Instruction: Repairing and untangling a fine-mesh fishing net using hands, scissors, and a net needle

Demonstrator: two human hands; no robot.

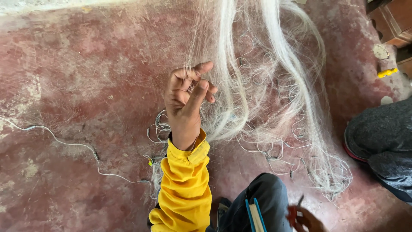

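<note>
My left hand, in a yellow sleeve, is raised over the floor with its fingers curled around fine strands of a white fishing net. The net hangs in long bundles from the top of the view and spreads in loops over the red floor. At the bottom edge my right hand is partly out of view and grips a small red tool. A flat blue and white thing rests against my dark trouser knee.
A thin white cord trails across the worn red concrete floor on the left. Another person's grey-clothed leg is at the right. Wooden furniture stands top right, with a small yellow object below it.
</note>
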